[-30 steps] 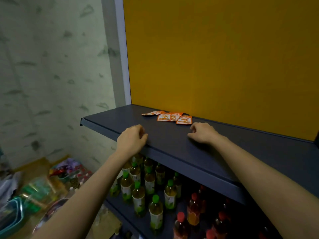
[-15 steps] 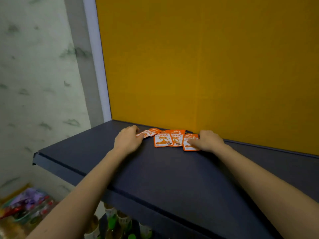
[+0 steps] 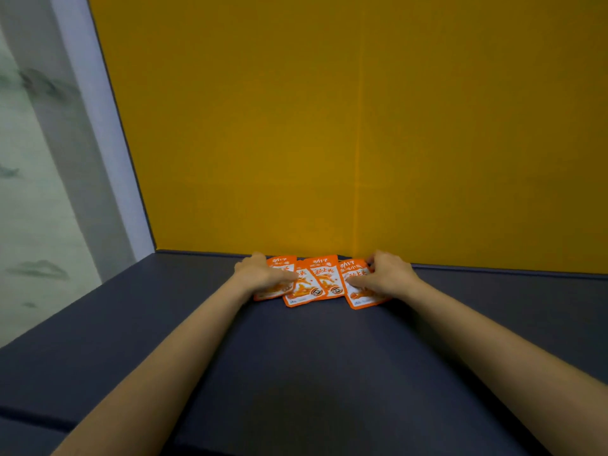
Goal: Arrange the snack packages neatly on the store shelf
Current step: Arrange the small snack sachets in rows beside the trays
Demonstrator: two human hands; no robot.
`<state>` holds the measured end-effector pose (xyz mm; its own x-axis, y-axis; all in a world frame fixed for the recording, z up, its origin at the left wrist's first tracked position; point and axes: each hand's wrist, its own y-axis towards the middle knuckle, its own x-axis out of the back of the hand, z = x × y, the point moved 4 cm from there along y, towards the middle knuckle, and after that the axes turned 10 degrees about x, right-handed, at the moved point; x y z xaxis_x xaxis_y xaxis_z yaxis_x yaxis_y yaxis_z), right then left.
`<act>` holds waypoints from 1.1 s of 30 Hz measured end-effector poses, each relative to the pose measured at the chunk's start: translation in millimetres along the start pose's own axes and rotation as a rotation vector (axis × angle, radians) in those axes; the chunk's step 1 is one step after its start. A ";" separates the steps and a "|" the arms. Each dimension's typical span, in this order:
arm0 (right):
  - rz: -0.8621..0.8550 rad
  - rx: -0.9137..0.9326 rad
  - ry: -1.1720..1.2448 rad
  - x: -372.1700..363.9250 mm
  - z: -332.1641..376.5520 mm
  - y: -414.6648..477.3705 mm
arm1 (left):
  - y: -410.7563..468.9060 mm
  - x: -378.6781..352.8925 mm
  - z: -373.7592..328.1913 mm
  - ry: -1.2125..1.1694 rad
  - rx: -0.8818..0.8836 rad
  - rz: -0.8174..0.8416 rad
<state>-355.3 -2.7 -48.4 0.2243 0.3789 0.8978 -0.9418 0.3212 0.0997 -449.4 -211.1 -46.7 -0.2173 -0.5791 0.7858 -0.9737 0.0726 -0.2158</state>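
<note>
Several orange snack packets (image 3: pixel 324 278) lie in an overlapping row at the back of the dark blue shelf (image 3: pixel 296 373), against the yellow back panel. My left hand (image 3: pixel 261 274) holds the leftmost packet (image 3: pixel 282 262), fingers over its far edge and thumb on its face. My right hand (image 3: pixel 390 278) holds the rightmost packet (image 3: pixel 360 299) the same way, thumb pressed on its front. The two middle packets lie flat between my hands, partly overlapped.
The yellow back panel (image 3: pixel 329 126) rises straight behind the packets. A pale upright post (image 3: pixel 98 143) and a grey-patterned wall (image 3: pixel 26 192) stand at the left. The shelf's front edge runs along the lower left.
The view has moved up and closer to the shelf. Both hands went from the front edge to the back and now hold the outer packets, which sit closer together.
</note>
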 end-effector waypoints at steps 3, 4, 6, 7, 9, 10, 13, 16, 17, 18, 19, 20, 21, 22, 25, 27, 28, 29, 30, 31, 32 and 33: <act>-0.017 -0.045 0.035 -2.5 4.1 -4.3 | 3.5 -11.0 -6.0 -0.088 0.014 0.026; -0.023 -0.060 0.048 -2.8 5.6 -6.3 | 3.6 -14.5 -8.6 -0.096 0.013 0.040; -0.030 -0.088 0.085 -2.4 7.9 -10.1 | 2.5 -21.1 -15.1 -0.091 0.006 0.055; -0.034 -0.101 0.105 -2.0 9.0 -11.8 | 1.4 -24.1 -18.7 -0.073 0.005 0.052; -0.041 -0.120 0.148 -1.8 10.5 -13.5 | -2.1 -29.5 -26.4 -0.024 -0.007 0.031; -0.047 -0.127 0.178 -2.4 10.6 -13.7 | -3.3 -32.3 -30.0 -0.014 -0.019 0.018; -0.068 -0.150 0.334 -6.3 8.6 -12.2 | -9.5 -41.2 -39.2 -0.007 -0.083 -0.003; -0.078 -0.157 0.479 -7.1 12.6 -13.8 | -15.9 -50.6 -43.6 -0.064 -0.146 0.026; -0.092 -0.156 0.530 -7.1 15.0 -14.5 | -17.8 -52.2 -44.0 -0.127 -0.157 0.053; -0.106 -0.148 0.586 -7.4 18.5 -15.9 | -18.6 -52.9 -43.8 -0.195 -0.164 0.077; -0.117 -0.138 0.633 -8.7 21.5 -16.4 | -19.1 -52.4 -43.0 -0.251 -0.167 0.093; -0.129 -0.129 0.663 -9.8 24.2 -17.5 | -19.2 -51.7 -42.0 -0.289 -0.168 0.107; -0.140 -0.129 0.678 -11.1 26.6 -18.1 | -18.2 -51.9 -41.2 -0.321 -0.166 0.128; -0.152 -0.137 0.685 -12.6 28.2 -18.5 | -18.0 -51.9 -40.4 -0.353 -0.167 0.150; -0.194 -0.175 0.696 -17.6 27.7 -16.6 | -20.4 -53.0 -40.4 -0.465 -0.189 0.252; -0.215 -0.170 0.729 -20.7 26.5 -14.9 | -20.6 -54.3 -40.6 -0.543 -0.202 0.322; -0.224 -0.177 0.750 -20.6 26.5 -15.5 | -21.5 -53.6 -40.9 -0.580 -0.210 0.344; -0.234 -0.188 0.780 -20.0 27.0 -17.5 | -22.9 -52.5 -41.2 -0.615 -0.215 0.359; -0.252 -0.197 0.816 -18.2 29.2 -20.9 | -22.8 -52.3 -41.5 -0.646 -0.222 0.366; -0.270 -0.204 0.848 -16.4 30.9 -24.5 | -24.0 -51.7 -41.7 -0.679 -0.220 0.373; -0.282 -0.213 0.875 -15.3 31.4 -27.2 | -26.1 -50.5 -41.2 -0.717 -0.211 0.382; -0.294 -0.218 0.898 -14.4 30.9 -29.4 | -26.9 -49.4 -40.5 -0.752 -0.191 0.393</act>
<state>-338.6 -44.3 -51.0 0.6362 0.7506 0.1784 -0.7708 0.6284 0.1046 -415.2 -151.5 -56.2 -0.5036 -0.8612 0.0687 -0.8468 0.4762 -0.2369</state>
